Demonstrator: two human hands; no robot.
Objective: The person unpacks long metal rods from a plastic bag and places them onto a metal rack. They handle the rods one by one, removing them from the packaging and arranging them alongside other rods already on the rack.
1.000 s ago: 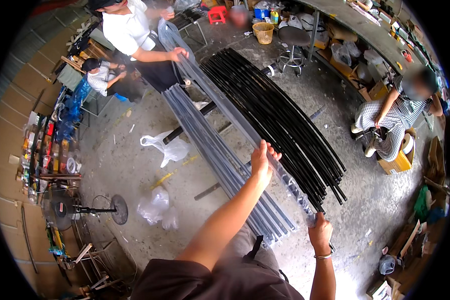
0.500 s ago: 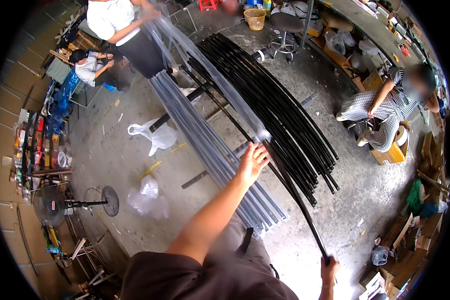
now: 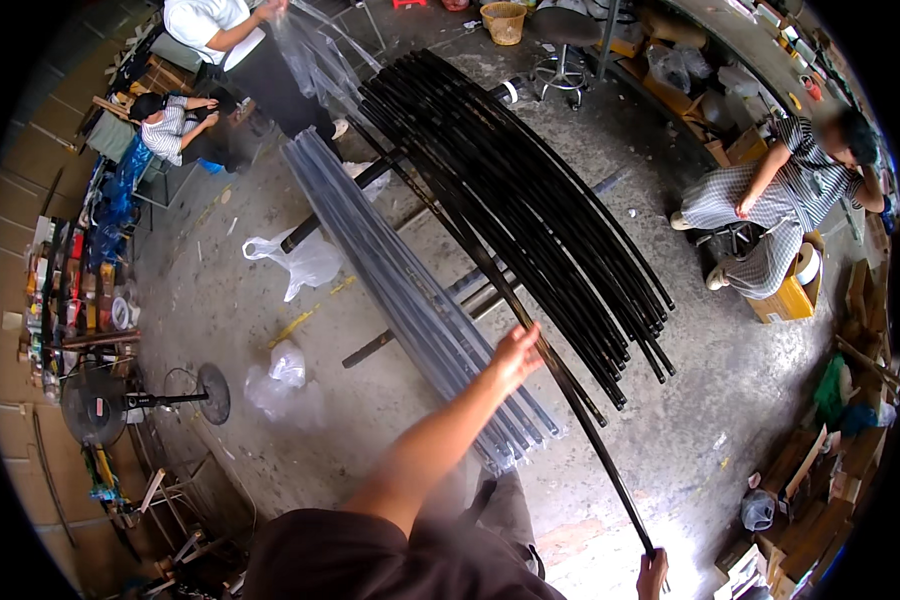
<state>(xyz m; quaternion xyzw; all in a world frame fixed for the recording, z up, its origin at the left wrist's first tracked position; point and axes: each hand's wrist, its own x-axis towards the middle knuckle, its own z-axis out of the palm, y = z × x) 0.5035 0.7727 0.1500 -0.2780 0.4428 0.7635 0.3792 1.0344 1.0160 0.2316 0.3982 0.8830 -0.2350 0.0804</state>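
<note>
A long black pole (image 3: 620,485) slants up and away from the lower right. My right hand (image 3: 652,575) is closed round its near end, partly cut off by the lower edge. Farther along, my left hand (image 3: 515,360) is at the pole's left side, its fingers bent against it. Left of the pole lies a bundle of poles in clear plastic sleeves (image 3: 400,290). To the right is a row of bare black poles (image 3: 540,210), side by side across supports. Across the bundle, a person in a white top (image 3: 210,30) holds up a loose clear plastic sleeve (image 3: 305,60).
One seated person (image 3: 780,200) is at the right by a yellow carton (image 3: 790,300), another (image 3: 175,130) at the far left. A fan (image 3: 95,405) stands left, white plastic bags (image 3: 295,262) lie on the floor, and a round stool (image 3: 565,30) and basket (image 3: 503,22) are at the back.
The plastic sleeve has gone from near my left hand toward the person in white. My left hand has lowered and its spread fingers have bent at the pole. My right hand moved down with the pole's end.
</note>
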